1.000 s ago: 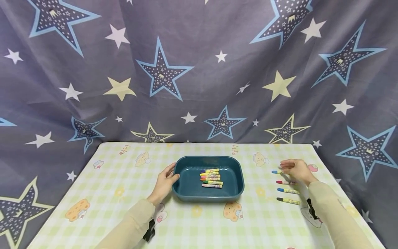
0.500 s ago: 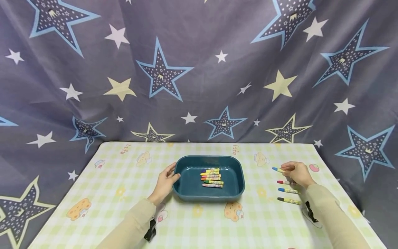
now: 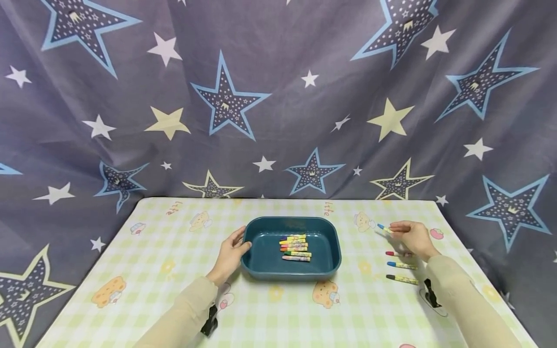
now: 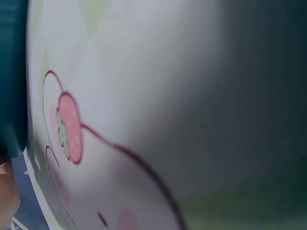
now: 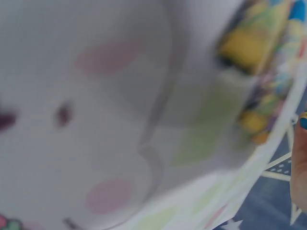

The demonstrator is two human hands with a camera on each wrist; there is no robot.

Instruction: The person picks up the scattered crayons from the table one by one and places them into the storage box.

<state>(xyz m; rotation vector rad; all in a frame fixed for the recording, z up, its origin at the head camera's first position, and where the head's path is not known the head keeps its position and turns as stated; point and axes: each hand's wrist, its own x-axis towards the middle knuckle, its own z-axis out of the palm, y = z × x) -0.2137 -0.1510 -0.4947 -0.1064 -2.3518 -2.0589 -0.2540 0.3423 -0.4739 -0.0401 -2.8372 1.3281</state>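
Note:
A deep teal tray (image 3: 291,277) stands mid-table with several paper-wrapped crayons (image 3: 298,254) lying side by side in it. My left hand (image 3: 229,254) holds the tray's left end, thumb over the rim and fingers along the outer wall. On the right, my right hand (image 3: 412,238) pinches a light blue crayon (image 3: 383,228), its blue tip pointing left and up. Below that hand lie a red crayon (image 3: 397,253), a blue crayon (image 3: 402,265) and a black crayon (image 3: 402,279), one under another. The right wrist view shows a finger (image 5: 298,172) at its edge.
A checked cloth with cartoon prints covers the table (image 3: 165,309). Behind it hangs a dark curtain (image 3: 278,121) with stars. A black wrist device (image 3: 210,321) sits under the left sleeve, and another (image 3: 431,293) under the right.
The light blue crayon has come up off the cloth in my right hand, its tip now tilted upward. My left hand and the tray have stayed in place.

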